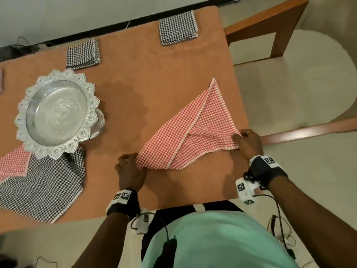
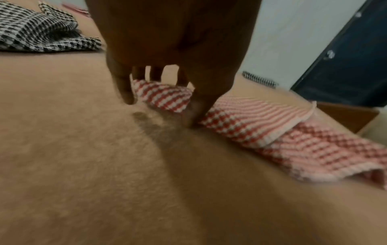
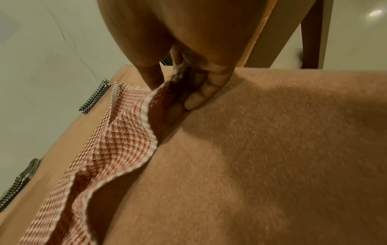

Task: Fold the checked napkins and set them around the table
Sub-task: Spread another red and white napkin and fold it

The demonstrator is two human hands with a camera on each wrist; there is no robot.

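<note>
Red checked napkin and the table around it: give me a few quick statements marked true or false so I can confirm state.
1. Both hands grip the red checked napkin: left hand, right hand. True.
2. Two folded black checked napkins lie along the table's far edge. True.
3. The silver tray holds a folded napkin. False; its bowl shows nothing in it.
4. The red napkin is already a small square. False; it lies partly folded in a triangle.

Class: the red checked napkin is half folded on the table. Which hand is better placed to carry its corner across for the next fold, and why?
Probably the right hand: it pinches a raised corner of the red napkin, while the left hand holds the opposite corner low on the table, anchoring it.
</note>
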